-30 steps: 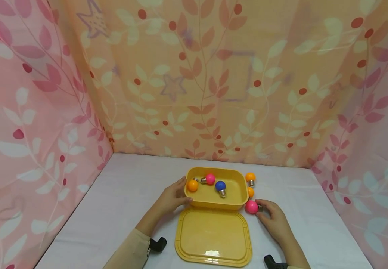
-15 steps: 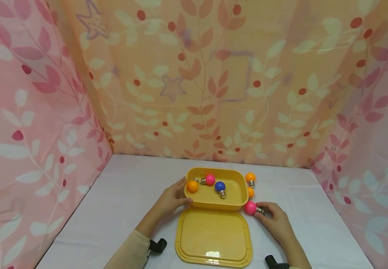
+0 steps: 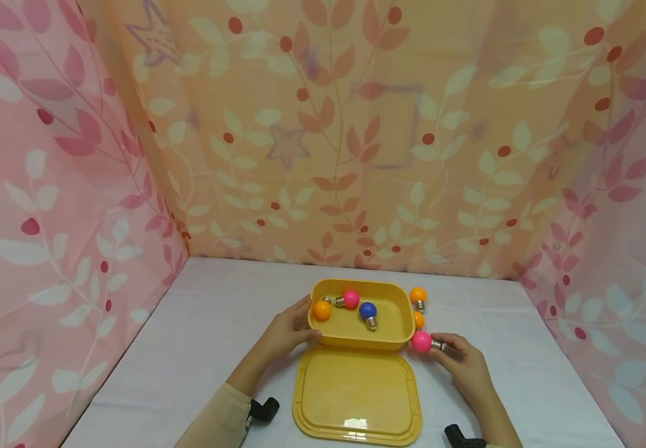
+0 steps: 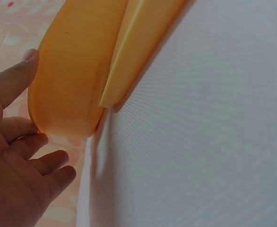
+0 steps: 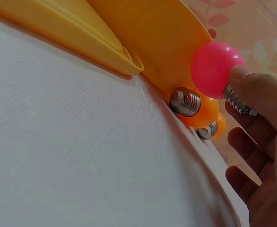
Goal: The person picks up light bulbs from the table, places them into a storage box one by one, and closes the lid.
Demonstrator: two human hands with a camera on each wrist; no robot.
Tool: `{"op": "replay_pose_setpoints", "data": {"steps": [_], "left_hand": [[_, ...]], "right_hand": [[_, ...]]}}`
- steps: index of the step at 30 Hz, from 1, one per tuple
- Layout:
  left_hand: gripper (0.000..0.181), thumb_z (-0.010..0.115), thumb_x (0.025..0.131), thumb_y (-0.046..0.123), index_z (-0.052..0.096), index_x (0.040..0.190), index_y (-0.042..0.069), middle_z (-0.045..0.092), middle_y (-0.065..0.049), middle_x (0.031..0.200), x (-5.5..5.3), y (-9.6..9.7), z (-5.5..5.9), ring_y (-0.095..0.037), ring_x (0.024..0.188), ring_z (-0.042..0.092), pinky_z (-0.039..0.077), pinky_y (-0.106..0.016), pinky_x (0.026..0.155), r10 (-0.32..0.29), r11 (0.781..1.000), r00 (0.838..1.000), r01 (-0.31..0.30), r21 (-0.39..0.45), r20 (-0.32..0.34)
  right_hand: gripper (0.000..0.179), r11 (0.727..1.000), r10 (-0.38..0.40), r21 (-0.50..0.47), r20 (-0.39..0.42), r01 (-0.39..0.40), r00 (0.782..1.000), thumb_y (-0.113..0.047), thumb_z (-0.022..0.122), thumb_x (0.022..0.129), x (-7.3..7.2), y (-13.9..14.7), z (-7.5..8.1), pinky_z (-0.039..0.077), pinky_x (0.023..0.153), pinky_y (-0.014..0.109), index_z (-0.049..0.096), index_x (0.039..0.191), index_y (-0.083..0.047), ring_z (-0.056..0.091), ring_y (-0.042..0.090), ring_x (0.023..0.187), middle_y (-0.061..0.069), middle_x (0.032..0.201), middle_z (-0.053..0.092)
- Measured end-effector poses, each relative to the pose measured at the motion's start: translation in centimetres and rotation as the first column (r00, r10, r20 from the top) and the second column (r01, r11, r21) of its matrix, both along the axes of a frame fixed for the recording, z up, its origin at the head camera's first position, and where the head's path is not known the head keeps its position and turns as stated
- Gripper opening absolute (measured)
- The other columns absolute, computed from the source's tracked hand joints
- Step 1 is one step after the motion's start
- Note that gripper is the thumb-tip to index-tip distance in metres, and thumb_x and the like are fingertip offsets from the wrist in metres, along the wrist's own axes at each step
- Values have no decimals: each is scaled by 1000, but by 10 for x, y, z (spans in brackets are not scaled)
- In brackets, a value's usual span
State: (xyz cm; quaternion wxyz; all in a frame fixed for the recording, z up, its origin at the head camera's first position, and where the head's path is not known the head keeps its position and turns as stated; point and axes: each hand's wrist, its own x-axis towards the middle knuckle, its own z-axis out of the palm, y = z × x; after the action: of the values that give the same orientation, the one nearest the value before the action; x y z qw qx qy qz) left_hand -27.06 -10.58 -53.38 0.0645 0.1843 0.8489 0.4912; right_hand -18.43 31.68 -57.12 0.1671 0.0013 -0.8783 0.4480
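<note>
In the head view my left hand (image 3: 288, 328) holds the left end of a yellow plastic box (image 3: 392, 317), thumb near the front corner and fingers at the far side. The left wrist view has the thumb and index finger (image 4: 18, 127) against the box's end wall (image 4: 72, 71). My right hand (image 3: 465, 367) pinches a pink light bulb (image 3: 421, 341) by its metal screw base, the globe pointing left at the box's front right corner. In the right wrist view this pink bulb (image 5: 216, 68) is raised above the cloth. Inside the box lie an orange bulb (image 3: 321, 310), a pink bulb (image 3: 351, 299) and a blue bulb (image 3: 368, 311).
Two orange bulbs lie along the box's right side, a farther bulb (image 3: 418, 295) and a nearer bulb (image 3: 419, 320). A yellow lid (image 3: 357, 395) lies flat in front of the box. Floral curtains (image 3: 334, 155) enclose the white-clothed table (image 3: 216, 298).
My right hand has raised the pink bulb slightly, its metal base now held between thumb and fingers. The left hand and the box stay in place.
</note>
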Motion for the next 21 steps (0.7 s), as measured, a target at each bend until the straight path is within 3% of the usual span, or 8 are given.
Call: {"op": "replay_pose_setpoints", "data": {"steps": [4, 8, 12, 21], "left_hand": [[90, 84, 85, 37, 39, 158, 13, 30, 3, 168, -2, -1, 0, -30, 155, 28, 23, -55, 124, 6, 1000, 1000, -6, -26, -14], [90, 84, 85, 37, 39, 159, 13, 31, 1, 168, -3, -2, -2, -30, 154, 29, 24, -56, 124, 8, 1000, 1000, -8, -24, -12], [89, 84, 86, 36, 39, 159, 12, 31, 0, 167, -2, -2, -1, -31, 154, 29, 24, -56, 124, 4, 1000, 1000, -5, -20, -13], [92, 86, 84, 38, 39, 159, 14, 32, 0, 167, -1, 1, 2, -32, 154, 28, 23, -58, 124, 10, 999, 1000, -11, -38, -27]], "right_hand": [[38, 998, -21, -57, 38, 23, 999, -33, 84, 86, 2, -3, 5, 44, 93, 12, 74, 121, -19, 55, -5, 108, 2, 123, 73], [43, 992, -41, -113, 83, 50, 996, -35, 83, 87, 1, -3, 5, 47, 90, 8, 73, 123, -15, 56, -5, 107, 5, 125, 72], [42, 982, -33, -184, 82, 47, 996, -33, 83, 88, 0, -3, 6, 53, 86, 9, 72, 123, -12, 59, -5, 107, 6, 124, 72], [38, 969, -23, -245, 69, 40, 997, -32, 80, 90, 2, -1, 7, 54, 85, 11, 73, 120, -10, 64, -1, 102, -6, 113, 75]]}}
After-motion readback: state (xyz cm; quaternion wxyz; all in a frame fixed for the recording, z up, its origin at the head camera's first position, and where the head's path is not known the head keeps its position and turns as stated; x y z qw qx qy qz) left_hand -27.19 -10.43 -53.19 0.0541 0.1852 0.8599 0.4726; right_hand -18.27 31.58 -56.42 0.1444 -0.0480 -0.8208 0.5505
